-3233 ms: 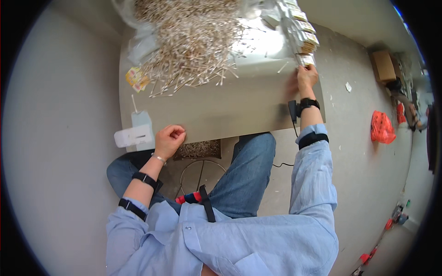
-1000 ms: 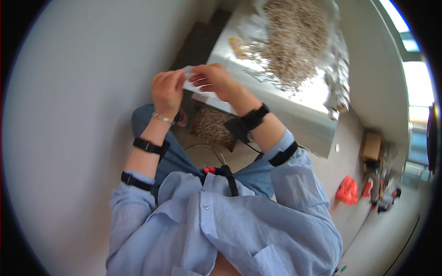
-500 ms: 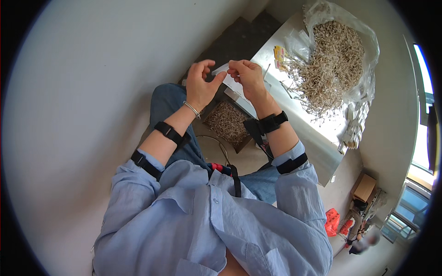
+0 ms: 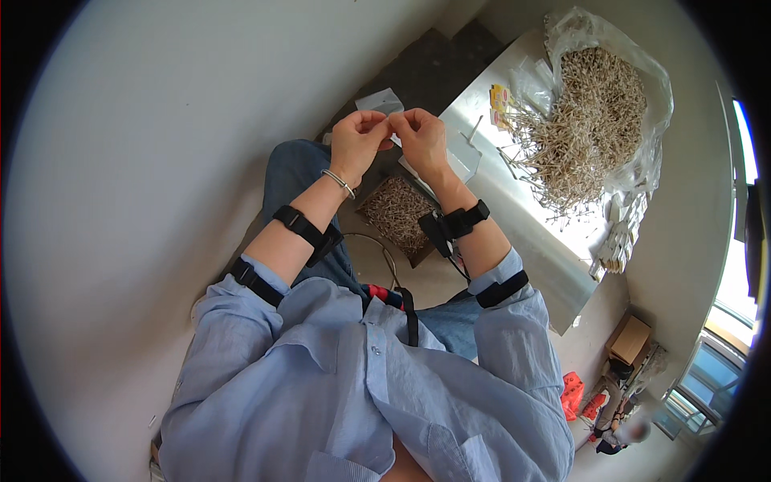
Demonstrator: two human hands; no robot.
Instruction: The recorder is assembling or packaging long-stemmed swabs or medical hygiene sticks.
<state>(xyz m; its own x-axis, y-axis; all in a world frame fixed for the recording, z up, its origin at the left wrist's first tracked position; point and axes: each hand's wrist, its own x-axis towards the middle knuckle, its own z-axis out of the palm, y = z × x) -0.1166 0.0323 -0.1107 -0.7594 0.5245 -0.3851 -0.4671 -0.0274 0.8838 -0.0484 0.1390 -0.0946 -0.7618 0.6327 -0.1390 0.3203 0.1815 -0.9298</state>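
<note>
Both hands up past the near edge of the desk (image 4: pixel 534 253), fingertips together. Left hand (image 4: pixel 356 147) pinched thumb to fingers, right hand (image 4: pixel 423 146) same, right beside it, both on a small translucent bag (image 4: pixel 379 102). Bag sticks out beyond the fingertips, away from the person, over the dark area by the wall (image 4: pixel 161 161). Exact finger contact hidden from where I stand; can't tell if there's anything in the bag.

Just right of the right hand: pale flat plate (image 4: pixel 463 154) on the desk corner, partly covered by hand and wrist. Thin pale stick (image 4: pixel 475 128) by its far edge.

Desk is bright metal, seen at a slant. Big loose heap of cotton swabs (image 4: pixel 594 120) on it, backed by a large clear plastic sack (image 4: pixel 660 92), strays spilling toward the person. Yellow printed cards (image 4: pixel 499 100) at the heap's left edge, clear wrappers (image 4: pixel 532 84) just beside them. Row of flat packets (image 4: pixel 620 237) along the right end.

Below the desk edge, near the knees: open box (image 4: pixel 420 255) full of swabs. Left wrist has a bracelet (image 4: pixel 338 184); black straps on both forearms. Over on the floor, well apart: red bag (image 4: pixel 571 395), cardboard box (image 4: pixel 630 340), another person (image 4: pixel 620 434) small and blurred.
</note>
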